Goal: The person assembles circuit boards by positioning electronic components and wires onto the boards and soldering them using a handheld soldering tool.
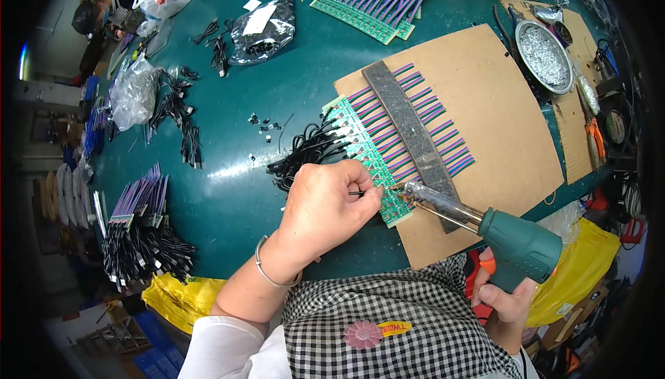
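Observation:
My left hand [324, 199] is closed in a pinch on the end of a thin black cable [356, 192], at the lower part of a green circuit board strip [361, 142]. In my right hand [509, 301] is a green soldering gun [521, 246], its metal tip reaching the board close to my left fingertips. Black cables [305, 152] lie bunched along the board's left side. Purple, green and dark ribbon wires [443, 112] run off its right side, beneath a flat dark bar [409, 133]. My fingers partly hide the cable end.
The board and bar lie on a cardboard sheet [499, 95]. At right are an oval metal dish [544, 57] and orange-handled pliers [594, 140]. More wired boards [360, 19] lie at the back. A bagged cable bundle [263, 31] and finished-looking cable bunches [147, 240] sit leftward.

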`<state>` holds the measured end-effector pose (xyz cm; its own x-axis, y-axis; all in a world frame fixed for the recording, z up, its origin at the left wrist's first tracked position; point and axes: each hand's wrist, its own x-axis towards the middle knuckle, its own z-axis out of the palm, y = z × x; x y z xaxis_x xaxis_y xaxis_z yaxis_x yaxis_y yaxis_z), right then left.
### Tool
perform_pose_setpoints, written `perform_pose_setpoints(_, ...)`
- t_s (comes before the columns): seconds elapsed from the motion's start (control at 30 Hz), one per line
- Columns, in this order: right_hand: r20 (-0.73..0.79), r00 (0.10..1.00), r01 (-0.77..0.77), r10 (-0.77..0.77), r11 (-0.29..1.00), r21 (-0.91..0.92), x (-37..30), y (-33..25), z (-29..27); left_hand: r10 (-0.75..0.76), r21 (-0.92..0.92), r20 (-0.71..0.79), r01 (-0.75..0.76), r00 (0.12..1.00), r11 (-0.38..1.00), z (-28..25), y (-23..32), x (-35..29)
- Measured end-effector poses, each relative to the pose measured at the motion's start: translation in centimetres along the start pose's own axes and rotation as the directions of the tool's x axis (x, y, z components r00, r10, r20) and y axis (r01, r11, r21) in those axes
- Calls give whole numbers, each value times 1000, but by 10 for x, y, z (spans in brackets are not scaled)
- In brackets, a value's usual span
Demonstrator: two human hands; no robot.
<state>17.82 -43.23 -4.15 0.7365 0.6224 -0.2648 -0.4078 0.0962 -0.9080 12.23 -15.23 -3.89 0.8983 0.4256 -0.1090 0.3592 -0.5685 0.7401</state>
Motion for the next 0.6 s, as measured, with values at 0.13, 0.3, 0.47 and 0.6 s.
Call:
perform_pose_setpoints(0.13, -33, 999, -19, 19, 1000, 10, -1, 0, 0, 5, -11, 56, -5, 998, 1000, -3, -2, 5)
perform_pose_setpoints(0.3, -58, 997, -44, 43, 999, -22, 1, 2, 2, -5, -20, 56, 6, 998, 1000, -2, 0, 6)
perform_pose_setpoints(0.47, -77, 994, -80, 74, 994, -79, 0, 6, -1, -13, -46, 42, 15, 999, 999, -1, 0, 6)
perform_pose_setpoints(0.6, -31, 999, -46, 45, 998, -45, -1, 6, -3, -36, -38, 31, 37, 999, 999, 1, 0, 5)
